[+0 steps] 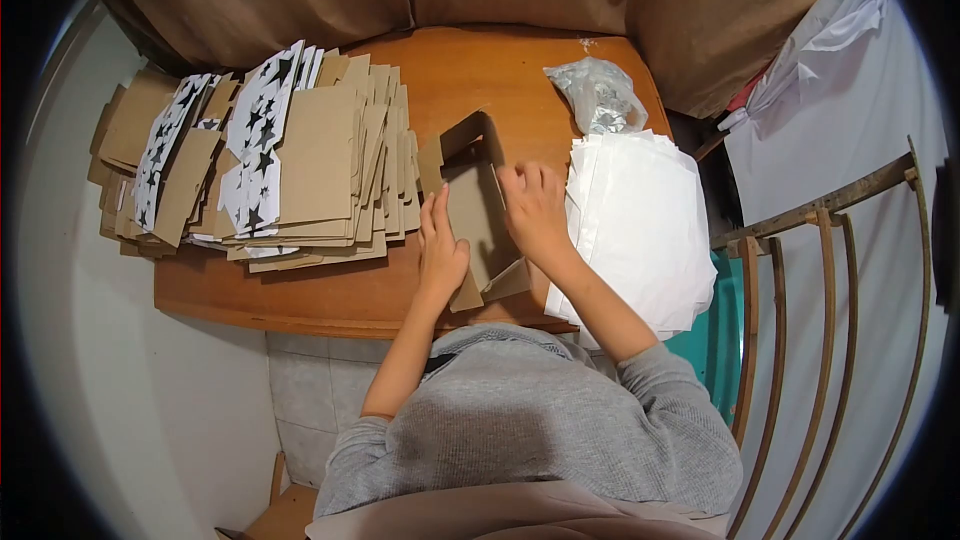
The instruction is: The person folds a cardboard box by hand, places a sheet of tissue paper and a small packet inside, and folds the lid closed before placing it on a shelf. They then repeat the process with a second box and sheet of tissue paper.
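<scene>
A brown cardboard box, partly folded with its walls raised, sits on the table in front of me. My left hand grips its left wall near the front, fingers pointing away along the side. On the opposite side, my right hand has its fingers curled over the top of the right wall; the fingertips are partly hidden. A flap stands up at the far end of the box, with a gap below it. The near end shows a loose flap beneath my wrists.
Stacks of flat cardboard with star-printed white sheets fill the table's left side. Right of the box lies a pile of white paper, with a clear plastic bag behind it. A wooden rack stands at the right.
</scene>
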`<state>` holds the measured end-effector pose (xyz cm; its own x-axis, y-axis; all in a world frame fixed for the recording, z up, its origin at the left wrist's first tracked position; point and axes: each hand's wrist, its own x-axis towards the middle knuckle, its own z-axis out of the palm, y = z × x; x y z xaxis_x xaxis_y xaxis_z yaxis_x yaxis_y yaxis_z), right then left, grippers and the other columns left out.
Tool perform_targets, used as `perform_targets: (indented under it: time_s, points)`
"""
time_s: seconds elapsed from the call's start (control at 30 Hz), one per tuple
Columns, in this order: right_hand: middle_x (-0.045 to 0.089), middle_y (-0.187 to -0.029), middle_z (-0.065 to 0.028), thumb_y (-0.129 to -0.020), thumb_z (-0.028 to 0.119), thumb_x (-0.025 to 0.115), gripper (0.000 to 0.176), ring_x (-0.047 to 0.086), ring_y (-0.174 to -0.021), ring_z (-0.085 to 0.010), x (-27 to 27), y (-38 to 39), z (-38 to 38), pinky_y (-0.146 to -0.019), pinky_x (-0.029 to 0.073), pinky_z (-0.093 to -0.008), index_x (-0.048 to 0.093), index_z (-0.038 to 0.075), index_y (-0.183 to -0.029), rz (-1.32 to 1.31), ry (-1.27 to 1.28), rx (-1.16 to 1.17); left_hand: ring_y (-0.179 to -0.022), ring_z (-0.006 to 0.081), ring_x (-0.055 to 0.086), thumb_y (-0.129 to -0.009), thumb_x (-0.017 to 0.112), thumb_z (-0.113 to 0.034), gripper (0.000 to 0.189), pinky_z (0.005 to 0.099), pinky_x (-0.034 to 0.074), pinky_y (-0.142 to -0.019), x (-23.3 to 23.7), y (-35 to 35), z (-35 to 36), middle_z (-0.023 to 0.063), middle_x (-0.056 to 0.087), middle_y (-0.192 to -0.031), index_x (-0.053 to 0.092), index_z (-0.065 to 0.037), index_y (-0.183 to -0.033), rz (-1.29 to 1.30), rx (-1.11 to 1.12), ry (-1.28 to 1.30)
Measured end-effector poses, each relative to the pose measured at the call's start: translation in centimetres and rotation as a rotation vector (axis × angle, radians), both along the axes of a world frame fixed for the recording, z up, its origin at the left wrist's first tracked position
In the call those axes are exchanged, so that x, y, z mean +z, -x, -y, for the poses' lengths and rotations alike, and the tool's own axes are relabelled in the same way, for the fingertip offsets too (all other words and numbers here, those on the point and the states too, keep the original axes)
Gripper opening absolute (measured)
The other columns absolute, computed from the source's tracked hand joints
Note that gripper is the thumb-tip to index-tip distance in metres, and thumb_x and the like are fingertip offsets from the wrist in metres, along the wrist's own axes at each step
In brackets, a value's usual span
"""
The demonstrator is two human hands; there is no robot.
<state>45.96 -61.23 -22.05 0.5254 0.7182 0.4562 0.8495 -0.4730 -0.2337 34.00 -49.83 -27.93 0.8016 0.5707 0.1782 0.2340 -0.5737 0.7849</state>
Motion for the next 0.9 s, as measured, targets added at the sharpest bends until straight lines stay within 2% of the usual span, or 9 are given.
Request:
perform_targets:
  time_s: [0.03,0.17,0.23,0.37,0.57,0.63,0.77,0.87,0.9]
  points:
    - [0.049,-0.109,-0.0136,-0.075,0.005,0.061,0.034,0.047,-0.104,-0.0321,0.3,-0.2,-0.8,-0.086,0.04,-0.041,0.053,0.009,-0.108,0.189,-0.012,-0.018,-0.13,0.0453,0.026,-0.07,0.05,0.003,0.082,0.0477,0.025,-0.108,0.0,0.0,0.1,0.0244,0.022,-0.142,0.021,-0.014,-0.144,0.008,-0.005,0.003]
    - [0.052,-0.105,-0.011,-0.073,0.008,0.059,0.025,0.048,-0.101,-0.0274,0.7,-2.1,-3.8,-0.079,0.037,-0.0364,0.057,0.005,-0.098,0.196,0.088,0.099,-0.129,0.0454,0.026,-0.07,0.05,0.002,0.082,0.0483,0.025,-0.108,0.0,0.1,0.5,0.024,0.022,-0.142,0.022,-0.014,-0.144,-0.014,0.023,-0.006]
    - [0.053,-0.1,-0.0076,-0.072,0.01,0.061,0.02,0.049,-0.097,-0.0238,-0.4,-3.2,-5.0,-0.076,0.036,-0.0343,0.062,0.007,-0.091,0.036,0.484,0.042,-0.129,0.046,0.026,-0.069,0.051,0.002,0.082,0.049,0.025,-0.108,0.1,0.0,0.6,0.0243,0.023,-0.142,0.023,-0.015,-0.144,-0.043,0.016,0.001]
    - [0.054,-0.096,-0.0057,-0.071,0.012,0.063,0.017,0.049,-0.097,-0.0222,-2.5,-4.9,-7.3,-0.075,0.036,-0.033,0.065,0.009,-0.087,0.238,0.362,-0.02,-0.129,0.0467,0.026,-0.068,0.051,0.002,0.082,0.0499,0.024,-0.108,-0.1,-0.1,0.6,0.0249,0.023,-0.141,0.024,-0.015,-0.144,-0.055,0.025,-0.014]
    - [0.055,-0.092,-0.0044,-0.079,0.017,0.059,0.027,0.05,-0.092,-0.0217,-2.3,-5.9,-8.4,-0.072,0.038,-0.0368,0.061,0.011,-0.105,0.419,0.281,-0.037,-0.129,0.0459,0.026,-0.068,0.051,0.001,0.081,0.0507,0.022,-0.108,-0.4,0.1,0.9,0.0255,0.024,-0.14,0.026,-0.015,-0.143,-0.026,-0.015,-0.038]
    - [0.056,-0.1,-0.0054,-0.078,0.02,0.061,0.041,0.05,-0.097,-0.0232,-3.1,-6.6,-9.2,-0.072,0.038,-0.0395,0.056,0.014,-0.119,0.128,0.349,-0.121,-0.129,0.0461,0.026,-0.068,0.051,0.001,0.081,0.0504,0.023,-0.108,-0.5,0.1,1.1,0.0254,0.024,-0.141,0.027,-0.017,-0.143,-0.012,-0.036,-0.025]
    - [0.056,-0.106,-0.0064,-0.077,0.022,0.064,0.054,0.051,-0.102,-0.0245,-3.1,-7.3,-9.1,-0.07,0.038,-0.0408,0.05,0.017,-0.128,-0.001,0.429,-0.151,-0.131,0.0428,0.024,-0.066,0.048,0.001,0.08,0.0481,0.02,-0.108,-0.3,-0.1,1.4,0.0246,0.026,-0.138,0.029,-0.013,-0.142,-0.051,-0.018,0.018]
    - [0.053,-0.12,-0.0085,-0.073,0.023,0.069,0.056,0.045,-0.117,-0.0294,-2.3,-5.0,-6.7,-0.085,0.038,-0.0491,0.052,0.018,-0.126,-0.011,0.349,-0.055,-0.129,0.042,0.027,-0.067,0.05,0.001,0.079,0.0477,0.022,-0.108,-0.4,-0.2,1.5,0.0235,0.027,-0.137,0.031,-0.016,-0.142,-0.069,0.051,0.028]
    - [0.049,-0.127,-0.0087,-0.07,0.023,0.071,0.058,0.038,-0.124,-0.0318,-1.5,-3.8,-5.6,-0.094,0.031,-0.0541,0.053,0.018,-0.125,0.052,0.349,-0.003,-0.128,0.0417,0.027,-0.069,0.051,0.0,0.078,0.0477,0.023,-0.107,-0.6,-0.3,1.5,0.0228,0.028,-0.137,0.031,-0.017,-0.142,-0.048,0.064,0.012]
